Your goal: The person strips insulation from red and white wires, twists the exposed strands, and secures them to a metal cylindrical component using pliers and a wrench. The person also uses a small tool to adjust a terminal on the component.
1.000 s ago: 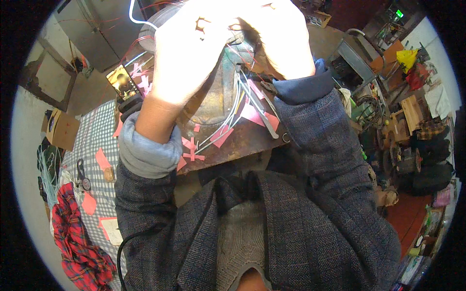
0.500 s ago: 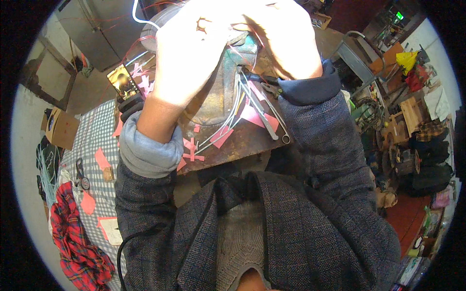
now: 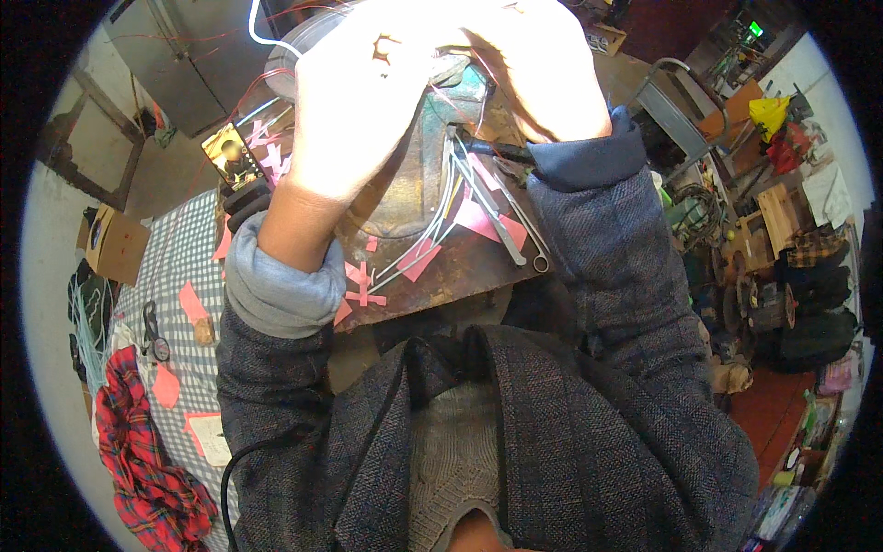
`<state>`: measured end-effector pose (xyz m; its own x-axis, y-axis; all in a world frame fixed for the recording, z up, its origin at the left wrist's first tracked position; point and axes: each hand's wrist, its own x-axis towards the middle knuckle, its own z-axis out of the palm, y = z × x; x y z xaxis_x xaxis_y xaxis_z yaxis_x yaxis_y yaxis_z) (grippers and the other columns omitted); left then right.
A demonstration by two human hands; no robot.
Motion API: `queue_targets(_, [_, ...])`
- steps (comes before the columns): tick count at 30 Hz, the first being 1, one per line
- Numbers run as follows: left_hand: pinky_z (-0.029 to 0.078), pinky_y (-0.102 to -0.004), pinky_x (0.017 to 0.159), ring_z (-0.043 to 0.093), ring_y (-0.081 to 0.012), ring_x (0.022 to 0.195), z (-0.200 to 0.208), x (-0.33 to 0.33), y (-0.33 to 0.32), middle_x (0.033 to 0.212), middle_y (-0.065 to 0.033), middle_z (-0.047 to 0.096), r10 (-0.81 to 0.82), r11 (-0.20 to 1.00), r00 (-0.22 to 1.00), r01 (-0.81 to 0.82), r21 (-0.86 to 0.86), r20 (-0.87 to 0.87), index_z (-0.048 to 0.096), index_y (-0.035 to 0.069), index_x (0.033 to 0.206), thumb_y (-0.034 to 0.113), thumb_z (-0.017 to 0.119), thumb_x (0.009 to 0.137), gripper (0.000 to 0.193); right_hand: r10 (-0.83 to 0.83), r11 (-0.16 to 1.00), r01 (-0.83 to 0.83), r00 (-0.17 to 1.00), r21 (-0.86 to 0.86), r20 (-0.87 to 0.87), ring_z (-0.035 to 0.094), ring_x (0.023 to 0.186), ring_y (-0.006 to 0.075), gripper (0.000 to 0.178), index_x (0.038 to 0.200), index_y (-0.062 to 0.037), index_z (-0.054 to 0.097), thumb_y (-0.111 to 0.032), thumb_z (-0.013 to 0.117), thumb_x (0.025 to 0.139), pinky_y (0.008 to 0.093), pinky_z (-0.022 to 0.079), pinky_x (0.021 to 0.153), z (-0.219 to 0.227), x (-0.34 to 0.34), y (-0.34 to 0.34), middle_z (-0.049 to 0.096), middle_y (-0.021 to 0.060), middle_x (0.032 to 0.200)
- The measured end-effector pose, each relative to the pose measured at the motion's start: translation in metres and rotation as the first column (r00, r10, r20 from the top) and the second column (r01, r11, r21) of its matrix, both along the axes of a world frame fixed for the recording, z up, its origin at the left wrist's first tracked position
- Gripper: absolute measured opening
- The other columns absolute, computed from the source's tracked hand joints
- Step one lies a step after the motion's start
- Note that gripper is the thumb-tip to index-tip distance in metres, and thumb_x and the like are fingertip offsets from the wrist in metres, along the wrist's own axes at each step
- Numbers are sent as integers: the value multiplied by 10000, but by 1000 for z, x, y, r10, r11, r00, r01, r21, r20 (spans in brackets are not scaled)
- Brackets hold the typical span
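Note:
Both hands are raised together over a worn teal metal base (image 3: 470, 96) resembling a vise, and bright light washes them out. My left hand (image 3: 354, 115) is curled, its fingertips lost in the glare. My right hand (image 3: 543, 78) bends inward opposite it, fingers closed. What either hand holds cannot be made out. Thin red wire (image 3: 479, 115) hangs between the hands, and more red wires (image 3: 262, 85) trail left of my left hand. Below lie pale sleeving tubes (image 3: 445, 198), tweezers (image 3: 506, 237), a ringed metal tool (image 3: 540, 261) and pink paper pieces (image 3: 420, 261).
The stained wooden bench (image 3: 414, 299) lies before me. Left of my wrist stands a phone (image 3: 232, 155). A checked cloth (image 3: 175, 239) carries eyeglasses (image 3: 156, 336) and a red plaid garment (image 3: 138, 451). At right are a metal-framed chair (image 3: 676, 115) and wire spools (image 3: 768, 305).
Both hands keep nearly the same place and pose. My right wrist and sleeve have shifted slightly upward, and the sleeve covers more of the dark-handled tool beside it.

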<state>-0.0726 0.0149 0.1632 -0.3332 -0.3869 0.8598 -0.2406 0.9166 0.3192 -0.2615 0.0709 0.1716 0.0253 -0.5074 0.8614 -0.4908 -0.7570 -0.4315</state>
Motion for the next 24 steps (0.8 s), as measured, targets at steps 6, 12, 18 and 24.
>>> queue_targets(6, [512,-301,685,629,-153,714,0,0,2,838,-88,689,-22,998,1000,22,55,-7,680,24,997,191,690,953,172,25,999,-22,996,30,-83,676,850,218,146,1026,33,711,-52,596,994,331,540,770,12,3,6,696,117,923])
queue_targets(12, [521,-275,743,642,-124,786,-4,-3,2,881,-64,702,-129,990,991,131,53,-28,689,20,968,123,685,948,105,-3,999,6,998,54,-57,677,804,216,158,1027,15,720,-97,615,986,332,541,726,13,8,15,691,121,894])
queue_targets(18, [525,-263,775,656,-115,839,-11,-1,2,915,-55,712,-226,971,972,230,59,-65,695,15,950,53,700,926,45,-488,872,479,867,-97,-101,675,724,202,126,948,24,666,-81,602,974,324,543,671,21,-13,14,684,108,817])
queue_targets(24, [545,-285,762,685,-160,827,-19,-6,1,906,-80,709,-136,984,990,131,-125,-32,699,28,967,66,724,915,69,-70,844,-198,881,499,468,722,755,201,226,1117,53,639,-152,619,1025,284,614,661,31,-27,47,707,119,886])
